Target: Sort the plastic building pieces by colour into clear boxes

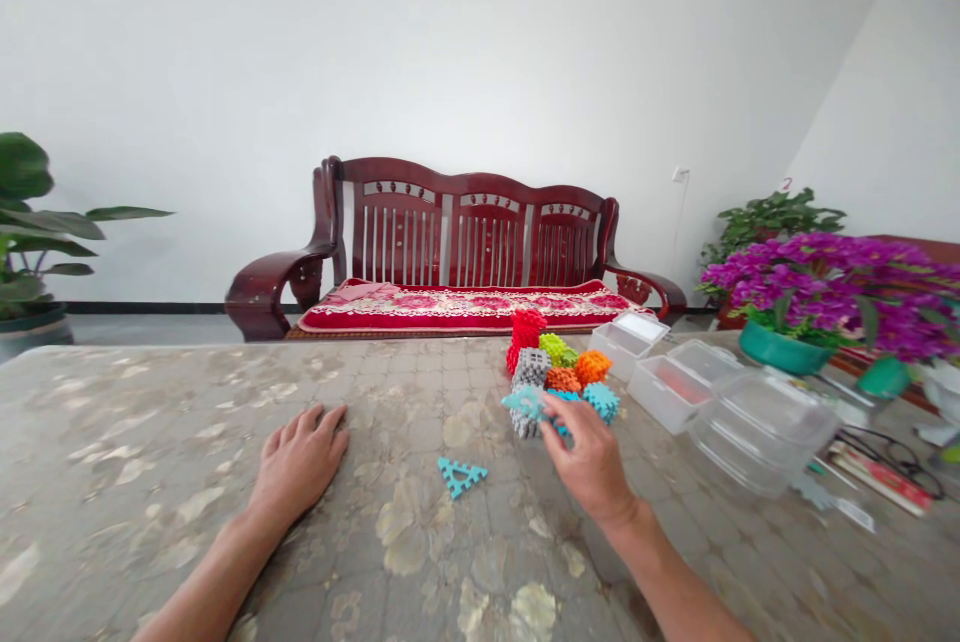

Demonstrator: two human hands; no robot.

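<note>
My right hand (592, 457) pinches a light blue toothed piece (523, 403) between thumb and fingers, in front of a cluster of toothed blocks. The cluster has red blocks (526, 327), grey blocks (532, 365), lime green ones (558, 350), orange ones (593, 366) and blue ones (601, 401). A turquoise triangular piece (460, 475) with a hole in its middle lies flat on the table, between my hands. My left hand (301, 452) rests palm down on the table to the left, fingers slightly spread, holding nothing.
Clear plastic boxes (671, 390) stand right of the blocks on the patterned tablecloth (375, 522). Purple flowers (832, 287) in a teal pot (784, 347) and a pair of glasses (889, 457) are farther right. Behind the table is a wooden bench (480, 187).
</note>
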